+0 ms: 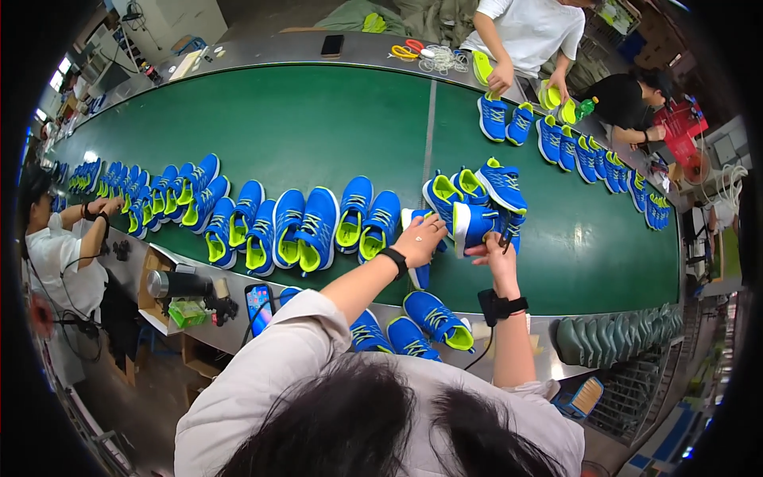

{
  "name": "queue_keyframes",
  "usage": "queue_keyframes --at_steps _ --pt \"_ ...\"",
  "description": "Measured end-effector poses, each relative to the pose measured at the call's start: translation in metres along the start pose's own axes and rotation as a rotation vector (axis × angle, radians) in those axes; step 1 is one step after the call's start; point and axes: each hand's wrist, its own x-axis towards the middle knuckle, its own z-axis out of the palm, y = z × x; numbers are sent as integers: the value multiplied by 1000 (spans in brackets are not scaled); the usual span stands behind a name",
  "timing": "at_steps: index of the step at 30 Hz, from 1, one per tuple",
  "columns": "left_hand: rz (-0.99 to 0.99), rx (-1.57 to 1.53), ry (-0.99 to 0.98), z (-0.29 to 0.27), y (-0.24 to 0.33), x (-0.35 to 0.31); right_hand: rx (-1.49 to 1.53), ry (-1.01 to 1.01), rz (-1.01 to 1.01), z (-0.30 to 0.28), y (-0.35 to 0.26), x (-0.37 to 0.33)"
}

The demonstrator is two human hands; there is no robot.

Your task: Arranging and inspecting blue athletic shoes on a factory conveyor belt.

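Blue sneakers with lime-green linings and white soles surround both hands. My left hand (421, 241) is closed over one blue sneaker (420, 276), covering its middle. A second sneaker (472, 224) is tilted up, its white sole edge toward the left hand. My right hand (497, 256) grips this one at its right end, fingers bent. Beside those fingers is a small dark thing, too small to name. Just beyond lies a heap of sneakers, one (501, 184) resting on top. Dark bands circle both wrists.
A long row of sneakers (317, 226) runs left along the green belt (334, 119). More sneakers (429, 316) lie on the near metal edge, beside a phone (259, 306). Green shoe lasts (612, 338) stand at right. Co-workers sit opposite and at left. Scissors (407, 51) lie across.
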Motion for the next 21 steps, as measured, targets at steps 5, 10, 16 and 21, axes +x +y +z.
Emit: queue_keyframes --at_steps 5,10,16,21 --pt "68 281 -341 12 -12 20 96 -44 222 -17 8 -3" --pt "248 406 -350 -11 -20 18 303 -128 362 -14 33 12" --pt "433 270 -182 -25 1 -11 468 -334 373 39 30 41" --pt "336 331 -215 -37 -20 -5 -85 -111 22 9 34 95"
